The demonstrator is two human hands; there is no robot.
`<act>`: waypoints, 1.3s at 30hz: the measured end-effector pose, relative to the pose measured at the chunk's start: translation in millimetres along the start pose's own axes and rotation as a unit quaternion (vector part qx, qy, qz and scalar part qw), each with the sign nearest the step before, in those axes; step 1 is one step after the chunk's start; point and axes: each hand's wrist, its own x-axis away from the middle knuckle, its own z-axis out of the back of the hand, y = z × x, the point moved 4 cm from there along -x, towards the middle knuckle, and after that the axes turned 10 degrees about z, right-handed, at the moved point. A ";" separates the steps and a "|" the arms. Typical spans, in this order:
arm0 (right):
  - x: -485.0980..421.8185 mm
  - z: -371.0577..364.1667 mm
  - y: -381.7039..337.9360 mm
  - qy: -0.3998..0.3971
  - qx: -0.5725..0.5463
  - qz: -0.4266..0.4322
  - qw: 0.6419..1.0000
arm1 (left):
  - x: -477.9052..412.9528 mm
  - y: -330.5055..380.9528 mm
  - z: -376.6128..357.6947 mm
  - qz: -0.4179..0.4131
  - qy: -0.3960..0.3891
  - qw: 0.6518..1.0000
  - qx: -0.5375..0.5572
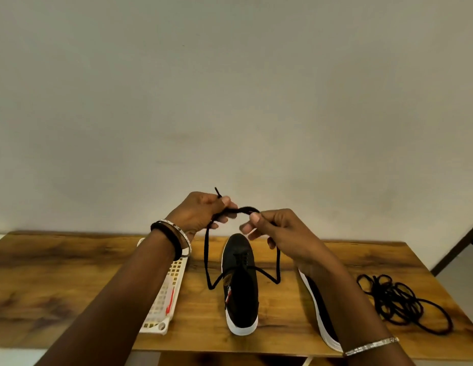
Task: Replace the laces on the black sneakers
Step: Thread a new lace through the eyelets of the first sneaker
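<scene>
Above the sneaker (240, 283), left hand (198, 212) and right hand (280, 231) pinching black lace (243, 209) between fingertips

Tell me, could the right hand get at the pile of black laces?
Probably yes: the pile of laces lies uncovered on the table. But the right hand pinches the threaded lace and must release it first.

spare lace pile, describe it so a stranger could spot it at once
Find the wooden table and go to its right end, past the right sneaker half hidden by the right forearm. The spare lace pile lies there, a loose black tangle; unlike the lace rising from the middle sneaker, it runs through no shoe.
</scene>
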 end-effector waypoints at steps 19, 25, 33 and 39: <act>-29.3 108.9 87.8 0.219 0.176 0.040 0.959 | -75.1 -54.5 77.2 -0.101 0.097 0.720 -0.680; -33.4 90.8 126.1 -0.044 0.484 0.038 0.873 | -83.1 -94.0 80.4 -0.047 0.085 0.971 -0.216; -23.7 27.7 178.7 -0.132 0.624 -0.133 0.759 | -101.1 -175.0 8.1 0.041 0.034 0.932 -0.358; -27.6 -21.1 200.3 -0.043 0.292 -0.132 0.946 | -109.8 -196.9 -42.7 0.008 0.006 0.970 -0.244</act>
